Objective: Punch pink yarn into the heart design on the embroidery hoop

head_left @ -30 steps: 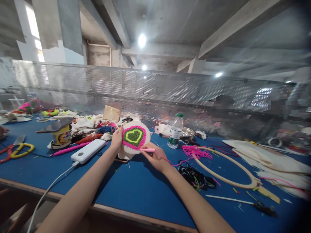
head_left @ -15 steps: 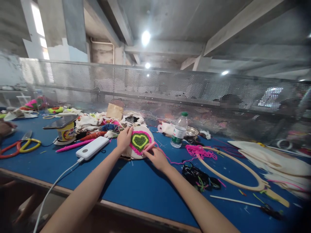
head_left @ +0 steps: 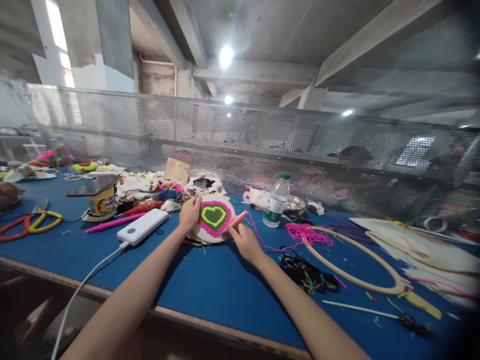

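A round embroidery hoop (head_left: 199, 231) with pale cloth carries a looped-yarn heart (head_left: 215, 216), green in the middle, with a yellow-green outline and a pink border. My left hand (head_left: 190, 214) grips the hoop by its left rim, fingers closed on it. In my right hand (head_left: 243, 241) is a pink punch needle (head_left: 239, 218), pinched between thumb and fingers at the lower right edge of the pink border; its tip is hidden. Pink yarn (head_left: 258, 240) trails from the tool's back end to a pink yarn tangle (head_left: 307, 234) on the right.
A water bottle (head_left: 276, 201) stands behind my right hand. At right lie a large wooden hoop (head_left: 352, 272), black yarn (head_left: 307, 272) and a white stick (head_left: 360, 309). To the left are a white power bank (head_left: 143, 224), scissors (head_left: 32, 223) and a phone on a cup (head_left: 102, 204). Another person's hand (head_left: 9, 194) shows far left.
The punch needle's back end has swung right and up, and more of the pink border's right side shows. My left hand stays on the hoop, which has shifted slightly left.
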`<action>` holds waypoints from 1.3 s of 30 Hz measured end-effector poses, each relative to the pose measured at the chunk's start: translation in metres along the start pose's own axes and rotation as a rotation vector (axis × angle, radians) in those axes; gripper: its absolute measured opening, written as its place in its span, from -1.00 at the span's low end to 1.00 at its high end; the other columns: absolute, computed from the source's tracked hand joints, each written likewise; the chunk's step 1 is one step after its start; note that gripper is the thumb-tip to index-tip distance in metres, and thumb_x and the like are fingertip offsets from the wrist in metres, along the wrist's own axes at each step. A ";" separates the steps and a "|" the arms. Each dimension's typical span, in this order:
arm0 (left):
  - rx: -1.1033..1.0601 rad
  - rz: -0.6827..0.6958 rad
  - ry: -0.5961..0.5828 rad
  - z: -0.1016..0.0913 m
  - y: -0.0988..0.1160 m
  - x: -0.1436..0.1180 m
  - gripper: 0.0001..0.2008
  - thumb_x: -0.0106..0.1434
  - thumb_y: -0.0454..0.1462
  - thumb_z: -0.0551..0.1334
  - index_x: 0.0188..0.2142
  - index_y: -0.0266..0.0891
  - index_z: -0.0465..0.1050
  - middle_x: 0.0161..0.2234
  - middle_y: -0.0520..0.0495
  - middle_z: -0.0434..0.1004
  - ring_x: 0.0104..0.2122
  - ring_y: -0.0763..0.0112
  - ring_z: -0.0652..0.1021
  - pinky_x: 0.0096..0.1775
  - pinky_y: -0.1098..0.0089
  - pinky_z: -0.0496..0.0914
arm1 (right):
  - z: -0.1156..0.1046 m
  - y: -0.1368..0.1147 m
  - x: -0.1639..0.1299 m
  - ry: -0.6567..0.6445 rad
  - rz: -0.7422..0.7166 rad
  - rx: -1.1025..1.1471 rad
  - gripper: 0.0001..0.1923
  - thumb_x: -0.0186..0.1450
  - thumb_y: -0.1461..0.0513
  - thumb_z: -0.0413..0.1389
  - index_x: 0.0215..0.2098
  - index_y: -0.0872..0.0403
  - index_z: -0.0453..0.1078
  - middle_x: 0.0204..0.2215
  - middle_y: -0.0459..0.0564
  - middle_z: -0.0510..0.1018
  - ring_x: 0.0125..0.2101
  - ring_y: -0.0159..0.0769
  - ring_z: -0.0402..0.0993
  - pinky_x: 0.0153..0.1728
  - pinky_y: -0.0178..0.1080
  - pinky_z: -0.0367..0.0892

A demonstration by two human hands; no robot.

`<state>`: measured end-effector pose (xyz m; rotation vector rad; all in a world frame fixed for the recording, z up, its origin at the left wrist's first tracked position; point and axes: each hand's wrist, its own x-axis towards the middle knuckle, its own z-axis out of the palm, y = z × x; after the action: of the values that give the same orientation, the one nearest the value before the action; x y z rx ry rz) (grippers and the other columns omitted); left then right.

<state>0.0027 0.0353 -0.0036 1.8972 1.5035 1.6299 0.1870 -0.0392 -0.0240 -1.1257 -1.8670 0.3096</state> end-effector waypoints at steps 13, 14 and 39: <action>-0.628 -0.461 -0.132 0.001 -0.008 0.001 -0.56 -0.06 0.05 0.18 -0.50 -0.34 0.41 -0.53 -0.10 0.51 -0.50 0.34 0.47 -0.40 0.40 0.31 | 0.004 -0.004 0.005 -0.167 -0.342 -0.227 -0.80 0.27 0.15 -0.08 -0.40 0.06 0.30 -0.36 -0.02 0.43 -0.33 -0.33 0.33 -0.33 -0.32 0.23; -0.678 -0.472 -0.142 0.002 -0.008 0.001 -0.56 -0.07 0.04 0.19 -0.47 -0.34 0.42 -0.50 -0.12 0.52 -0.48 0.32 0.49 -0.38 0.38 0.33 | 0.003 -0.005 0.005 -0.158 -0.342 -0.228 -0.80 0.26 0.16 -0.08 -0.40 0.06 0.30 -0.36 -0.02 0.43 -0.33 -0.33 0.33 -0.33 -0.32 0.23; -0.819 -0.504 -0.094 -0.002 -0.001 0.003 -0.62 -0.03 -0.02 0.21 -0.44 -0.34 0.45 -0.48 -0.14 0.54 -0.49 0.33 0.51 -0.38 0.39 0.38 | -0.010 -0.006 0.004 0.019 -0.100 -0.059 -0.82 0.24 0.15 -0.09 -0.33 0.06 0.28 -0.38 -0.01 0.51 -0.36 -0.28 0.44 -0.27 -0.24 0.27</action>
<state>-0.0001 0.0374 -0.0014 1.0337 0.9296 1.5330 0.1908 -0.0417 -0.0129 -1.0668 -1.9193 0.1880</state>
